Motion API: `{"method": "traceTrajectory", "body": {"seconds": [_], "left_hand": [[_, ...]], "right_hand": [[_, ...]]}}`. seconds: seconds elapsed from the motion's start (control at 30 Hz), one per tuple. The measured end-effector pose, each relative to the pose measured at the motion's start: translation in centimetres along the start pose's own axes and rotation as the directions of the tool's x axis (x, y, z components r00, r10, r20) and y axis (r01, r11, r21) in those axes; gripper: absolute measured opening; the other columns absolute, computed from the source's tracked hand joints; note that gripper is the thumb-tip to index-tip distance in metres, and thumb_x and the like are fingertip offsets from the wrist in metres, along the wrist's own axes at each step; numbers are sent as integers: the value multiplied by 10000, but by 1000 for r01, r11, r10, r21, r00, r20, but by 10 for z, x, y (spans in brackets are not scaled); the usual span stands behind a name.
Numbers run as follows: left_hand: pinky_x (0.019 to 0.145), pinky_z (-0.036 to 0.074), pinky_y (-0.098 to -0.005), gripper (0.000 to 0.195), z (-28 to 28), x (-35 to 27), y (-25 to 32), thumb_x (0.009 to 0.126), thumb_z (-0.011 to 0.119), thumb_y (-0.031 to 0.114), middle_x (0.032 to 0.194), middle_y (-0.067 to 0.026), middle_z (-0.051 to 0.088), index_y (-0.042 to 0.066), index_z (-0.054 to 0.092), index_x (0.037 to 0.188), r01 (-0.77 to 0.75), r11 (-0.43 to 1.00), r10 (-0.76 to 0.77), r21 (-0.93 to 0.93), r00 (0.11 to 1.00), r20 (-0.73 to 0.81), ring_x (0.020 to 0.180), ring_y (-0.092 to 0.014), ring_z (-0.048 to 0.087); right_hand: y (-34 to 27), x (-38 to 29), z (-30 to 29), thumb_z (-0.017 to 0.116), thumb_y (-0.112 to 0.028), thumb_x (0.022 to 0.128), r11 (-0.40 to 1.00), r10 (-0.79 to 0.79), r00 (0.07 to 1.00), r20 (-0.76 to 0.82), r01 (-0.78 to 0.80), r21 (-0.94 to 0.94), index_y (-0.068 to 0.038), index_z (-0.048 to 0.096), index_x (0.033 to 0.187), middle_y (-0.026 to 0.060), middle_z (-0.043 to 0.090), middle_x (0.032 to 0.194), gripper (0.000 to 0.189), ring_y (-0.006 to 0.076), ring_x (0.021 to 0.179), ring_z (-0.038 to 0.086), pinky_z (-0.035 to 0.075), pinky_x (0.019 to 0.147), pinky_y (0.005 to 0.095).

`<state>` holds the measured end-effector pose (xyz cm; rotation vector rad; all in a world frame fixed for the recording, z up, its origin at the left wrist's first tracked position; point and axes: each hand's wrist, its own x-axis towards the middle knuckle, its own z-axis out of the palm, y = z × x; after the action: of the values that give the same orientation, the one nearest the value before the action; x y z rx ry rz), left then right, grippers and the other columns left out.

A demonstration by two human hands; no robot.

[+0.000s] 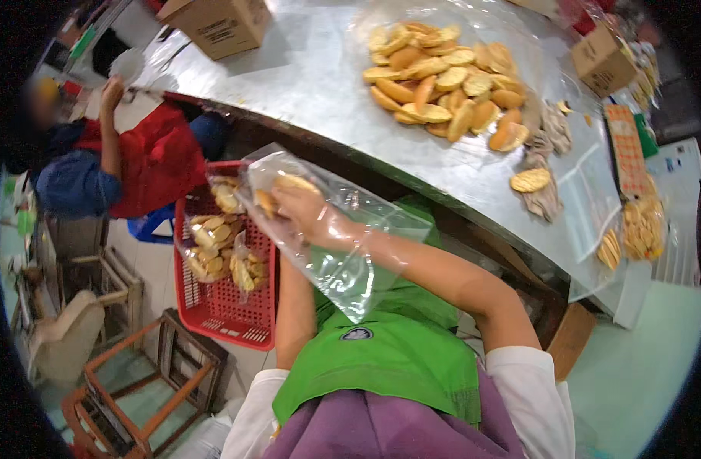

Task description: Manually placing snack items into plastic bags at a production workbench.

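Observation:
My right hand (304, 212) reaches deep into a clear plastic bag (356, 275), with the film around my wrist and forearm. Its fingers are closed about slices of toasted bread (296, 182) near the bag's far end. My left forearm (296, 310) rises behind the bag. The left hand itself is mostly hidden by the bag and my right hand, so its grip cannot be made out. Below and left of the bag stands a red plastic basket (227, 318), where filled bags of bread slices (210, 244) lie.
On the metal table (304, 86), a heap of bread slices (442, 80) lies on clear plastic. Cardboard boxes (221, 28), a crumpled cloth (542, 195) and a packed bag (643, 226) are also there. A person in a red apron (149, 155) sits left; wooden stools (155, 378) stand below.

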<state>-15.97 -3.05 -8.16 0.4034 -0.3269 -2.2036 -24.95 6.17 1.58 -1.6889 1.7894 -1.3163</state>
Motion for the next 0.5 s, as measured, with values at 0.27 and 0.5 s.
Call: {"method": "traceTrajectory", "body": {"seconds": [0.27, 0.5], "left_hand": [[1004, 291, -594, 700, 48, -11, 12, 804, 557, 516, 1349, -125, 384, 115, 357, 1341, -105, 986, 99, -128, 994, -56, 1234, -328, 363], [1025, 262, -594, 694, 59, -18, 21, 811, 560, 505, 1379, -111, 350, 137, 335, 1355, -181, 982, 170, -50, 970, -171, 1259, -333, 330]], "right_hand": [[-51, -78, -103, 532, 11, 749, 947, 114, 767, 632, 108, -303, 44, 378, 1272, 240, 285, 1383, 547, 327, 1276, 319, 374, 1008, 364], [4, -38, -214, 510, 45, 695, 826, 173, 972, -159, -231, -514, -46, 614, 955, 150, 601, 955, 294, 322, 846, 582, 480, 752, 386]]}}
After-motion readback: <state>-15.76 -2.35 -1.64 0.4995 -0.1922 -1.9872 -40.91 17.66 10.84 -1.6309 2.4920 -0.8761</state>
